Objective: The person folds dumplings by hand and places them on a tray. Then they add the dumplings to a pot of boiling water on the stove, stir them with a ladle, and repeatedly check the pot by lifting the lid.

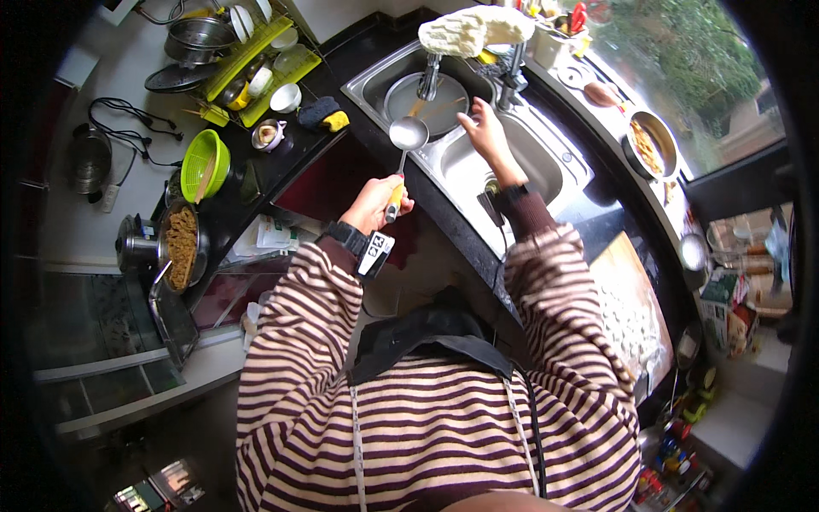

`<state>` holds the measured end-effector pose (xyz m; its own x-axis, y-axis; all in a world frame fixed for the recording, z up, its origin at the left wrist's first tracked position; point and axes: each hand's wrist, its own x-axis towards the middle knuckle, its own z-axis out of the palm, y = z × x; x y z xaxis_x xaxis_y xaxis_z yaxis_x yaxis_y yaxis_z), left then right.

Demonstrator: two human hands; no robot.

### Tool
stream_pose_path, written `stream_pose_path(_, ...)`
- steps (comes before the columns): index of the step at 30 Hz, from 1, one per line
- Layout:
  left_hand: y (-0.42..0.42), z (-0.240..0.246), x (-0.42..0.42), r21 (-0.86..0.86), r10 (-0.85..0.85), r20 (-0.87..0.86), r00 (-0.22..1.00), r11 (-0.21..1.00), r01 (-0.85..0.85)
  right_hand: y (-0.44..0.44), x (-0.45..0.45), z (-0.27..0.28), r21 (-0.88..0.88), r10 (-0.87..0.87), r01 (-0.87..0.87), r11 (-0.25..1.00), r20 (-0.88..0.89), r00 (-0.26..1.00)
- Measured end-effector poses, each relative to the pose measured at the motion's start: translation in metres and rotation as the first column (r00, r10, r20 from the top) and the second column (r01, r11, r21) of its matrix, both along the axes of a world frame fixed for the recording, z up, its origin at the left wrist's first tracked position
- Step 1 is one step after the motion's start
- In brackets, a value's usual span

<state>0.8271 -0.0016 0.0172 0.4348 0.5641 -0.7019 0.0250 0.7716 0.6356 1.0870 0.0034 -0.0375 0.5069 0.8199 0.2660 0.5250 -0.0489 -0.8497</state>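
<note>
My left hand point(374, 203) grips the yellow handle of a metal ladle point(409, 133). The ladle's round bowl is held up over the front rim of the double stainless steel sink point(441, 150). Above the divider between the basins, my right hand point(487, 137) is empty, its fingers apart. It is nearest to the faucet spout point(430, 75), which points down over the far basin and has a cream fluffy cover point(477, 31) along its top. Under the spout lies a round grey pan point(400, 102) with wooden chopsticks point(448, 106) in it. The other basin lies under my right forearm.
Left on the black counter are a green colander point(219, 168), a white bowl point(285, 98), a dark cloth point(318, 114), a green dish rack point(306, 67) and a pan of brown food point(180, 248). Right are a floured board point(624, 269) with small white pieces and a pot point(668, 144) on the windowsill.
</note>
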Motion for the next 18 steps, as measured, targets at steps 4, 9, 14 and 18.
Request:
stream_pose_path(4, 0.011, 0.002, 0.005, -0.007, 0.023, -0.022, 0.999, 1.000, -0.024, 0.098, -0.001, -0.023, -0.086, 0.064, -0.054, 0.995, 0.111, 0.992)
stream_pose_path(9, 0.024, 0.000, 0.017, -0.005, 0.008, -0.065, 0.998, 1.000, -0.009, 0.125, 0.008, -0.032, -0.123, 0.106, -0.101, 0.987, 0.032, 0.994)
stream_pose_path(14, 0.038, 0.000, 0.036, 0.000, -0.047, -0.048, 0.998, 0.999, 0.047, 0.120, 0.018, -0.029, -0.161, 0.132, -0.097, 0.982, 0.221, 0.966)
stream_pose_path(18, 0.056, -0.002, 0.056, 0.008, -0.039, -0.002, 0.999, 0.999, 0.039, 0.128, 0.019, -0.027, -0.113, 0.105, -0.076, 0.991, 0.274, 0.956)
